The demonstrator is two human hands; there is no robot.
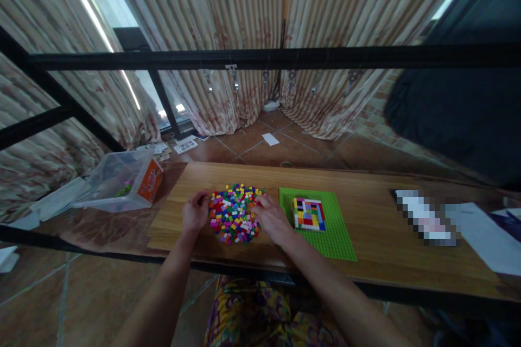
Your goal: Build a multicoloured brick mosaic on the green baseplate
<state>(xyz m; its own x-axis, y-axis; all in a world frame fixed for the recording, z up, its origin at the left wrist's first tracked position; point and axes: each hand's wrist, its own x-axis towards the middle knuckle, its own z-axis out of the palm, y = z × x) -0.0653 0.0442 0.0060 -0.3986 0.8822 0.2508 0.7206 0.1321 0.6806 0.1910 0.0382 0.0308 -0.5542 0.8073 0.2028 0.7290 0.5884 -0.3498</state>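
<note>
A heap of small multicoloured toy bricks [236,216] lies on the wooden board between my two hands. My left hand [195,210] is at the heap's left edge, its fingers curled together; whatever they hold is too small to make out. On the other side, my right hand [272,218] reaches over the heap's right edge with bent fingers among the bricks, and any brick in them is hidden. Just right of it lies a green studded baseplate [340,238]. A square, low build of mixed-colour bricks [309,214] sits on the baseplate's left part.
The wooden board [378,227] lies on a low table. A clear plastic bin [118,181] with an orange label stands at the left. A blurred-out object [425,217] and papers [492,238] lie at the right. A dark metal bar [260,58] crosses in front of the curtains.
</note>
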